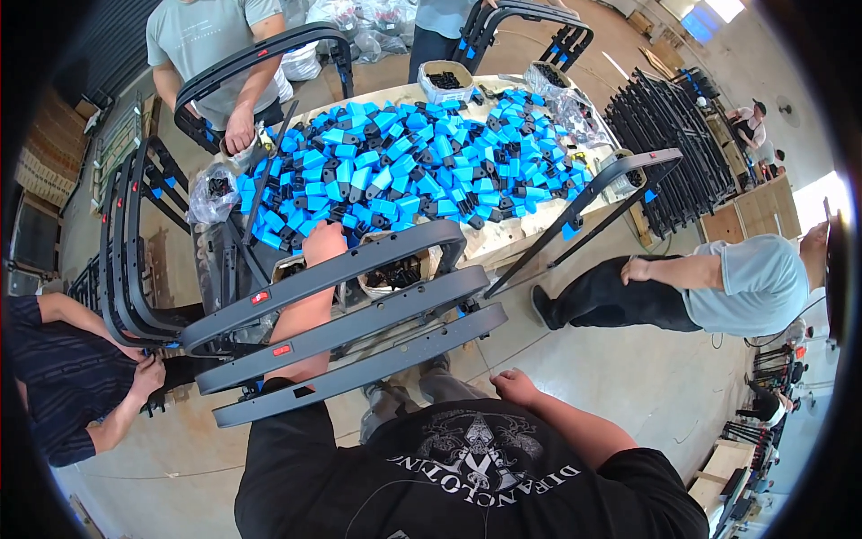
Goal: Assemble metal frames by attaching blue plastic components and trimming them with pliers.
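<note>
Workshop table (503,241) is heaped with blue clips (395,166); light, rigid, one is reached by the left hand (323,241), grip unclear; right hand (514,386) is loosely curled, empty.

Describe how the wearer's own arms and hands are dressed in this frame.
Both forearms are bare below short black sleeves of a black T-shirt with a pale printed graphic. The left hand and right hand wear no gloves; no watch, ring or wristband shows.

Assembly workshop: table (503,241) heaped with blue plastic parts (404,171), stacked frames (664,135).
</note>
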Motion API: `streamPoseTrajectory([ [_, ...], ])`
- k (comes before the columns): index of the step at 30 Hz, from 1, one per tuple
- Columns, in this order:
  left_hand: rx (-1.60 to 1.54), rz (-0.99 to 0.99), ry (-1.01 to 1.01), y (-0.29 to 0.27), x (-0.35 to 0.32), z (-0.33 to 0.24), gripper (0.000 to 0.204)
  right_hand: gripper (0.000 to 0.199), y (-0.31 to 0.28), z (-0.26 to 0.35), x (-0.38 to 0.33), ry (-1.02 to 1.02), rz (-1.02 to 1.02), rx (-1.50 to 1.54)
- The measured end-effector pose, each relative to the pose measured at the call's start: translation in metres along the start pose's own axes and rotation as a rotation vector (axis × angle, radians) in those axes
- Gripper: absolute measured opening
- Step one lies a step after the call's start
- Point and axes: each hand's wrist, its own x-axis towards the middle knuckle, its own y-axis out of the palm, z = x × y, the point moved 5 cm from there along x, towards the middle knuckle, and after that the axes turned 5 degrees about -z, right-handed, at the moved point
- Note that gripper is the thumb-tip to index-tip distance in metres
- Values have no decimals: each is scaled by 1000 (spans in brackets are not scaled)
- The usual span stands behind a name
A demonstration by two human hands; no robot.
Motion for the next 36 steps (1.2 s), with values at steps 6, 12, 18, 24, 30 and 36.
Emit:
streamPoseTrajectory([
  [6, -213, -109, 21, -10, 1, -9, 25, 38, -2, -10, 5, -33, -31, 9],
  [12, -508, -242, -218, -13, 13, 31, 26, 39, -6, -1, -4, 57, -8, 33],
  [18, -324, -168, -98, -10, 8, 5, 49, 39, -2, -11, -2, 18, -51, -1],
  [24, -399, -214, -257, -29, -2, 11, 49, 43, -3, -19, -2, 80, -26, 75],
  [30, -885, -590, -209, -94, -79, 4, 43, 42, -9, 24, -13, 92, 37, 220],
  [36, -1050, 104, 38, -81, -234, -79, 37, 50, 5, 126, -24, -286, 454, 255],
])
